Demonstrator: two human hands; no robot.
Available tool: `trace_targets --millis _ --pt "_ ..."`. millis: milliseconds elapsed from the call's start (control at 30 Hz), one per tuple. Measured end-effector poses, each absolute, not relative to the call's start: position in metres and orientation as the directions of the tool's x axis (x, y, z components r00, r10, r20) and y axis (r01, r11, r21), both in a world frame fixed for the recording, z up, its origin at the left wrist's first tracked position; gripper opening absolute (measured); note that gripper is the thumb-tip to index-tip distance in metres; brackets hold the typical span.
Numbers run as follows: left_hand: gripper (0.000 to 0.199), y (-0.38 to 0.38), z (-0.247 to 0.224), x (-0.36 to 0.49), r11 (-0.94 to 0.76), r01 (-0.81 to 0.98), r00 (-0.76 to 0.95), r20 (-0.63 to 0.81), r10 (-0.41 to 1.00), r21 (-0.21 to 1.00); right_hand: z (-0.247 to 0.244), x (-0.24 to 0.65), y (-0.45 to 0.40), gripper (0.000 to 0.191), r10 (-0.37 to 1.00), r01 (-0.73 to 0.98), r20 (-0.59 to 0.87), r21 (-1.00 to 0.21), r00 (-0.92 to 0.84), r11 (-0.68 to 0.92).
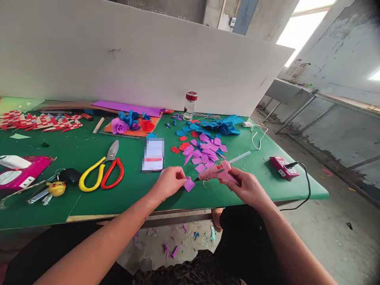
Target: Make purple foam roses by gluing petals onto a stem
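You're in a small craft workshop: bare concrete walls (335, 51), a green desk (142, 198) and scrap-strewn floor (178, 241).

Crinkled matt paper petals (210, 149), glossy plastic glue gun (218, 171), metal scissor blades (113, 151)

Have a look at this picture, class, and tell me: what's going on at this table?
The person's left hand pinches a small purple piece. Their right hand holds a pink glue gun, its nozzle right at that piece; whether they touch is hard to tell. Loose petal-like pieces lie beyond on the green table. Formed flowers and shears lie to the left.
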State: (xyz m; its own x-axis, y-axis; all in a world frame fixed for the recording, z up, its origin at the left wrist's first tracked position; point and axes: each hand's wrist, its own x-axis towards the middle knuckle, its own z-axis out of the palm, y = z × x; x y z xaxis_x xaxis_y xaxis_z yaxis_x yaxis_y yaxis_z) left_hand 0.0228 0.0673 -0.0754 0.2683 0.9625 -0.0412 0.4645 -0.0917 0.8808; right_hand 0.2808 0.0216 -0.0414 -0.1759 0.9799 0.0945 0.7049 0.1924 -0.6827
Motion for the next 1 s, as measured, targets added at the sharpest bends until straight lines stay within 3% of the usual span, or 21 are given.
trace_targets --millis 233,400,567,800,1000 --pt "0.018 0.068 -0.073 0.021 -0.048 0.412 0.272 -0.073 0.959 0.91 -0.038 0.288 0.023 0.034 0.976 0.402 -0.054 -0.915 -0.21 0.036" --pt "0.017 0.065 -0.063 0.02 0.083 0.318 0.265 -0.173 0.949 0.944 -0.039 0.284 0.026 0.047 0.972 0.301 -0.135 -0.951 -0.19 -0.073" --pt "0.021 0.061 -0.051 0.016 0.178 0.22 0.28 -0.237 0.93 0.959 -0.049 0.308 0.038 0.047 0.998 0.448 -0.003 -0.893 -0.063 0.026" --pt "0.025 0.062 -0.045 0.011 0.18 0.181 0.324 -0.231 0.917 0.967 -0.08 0.347 0.058 0.055 0.975 0.799 0.222 -0.59 0.021 0.117" --pt "0.024 0.059 -0.039 0.011 0.162 0.181 0.341 -0.216 0.915 0.97 -0.085 0.34 0.053 0.051 0.974 0.805 0.207 -0.591 0.096 0.046"
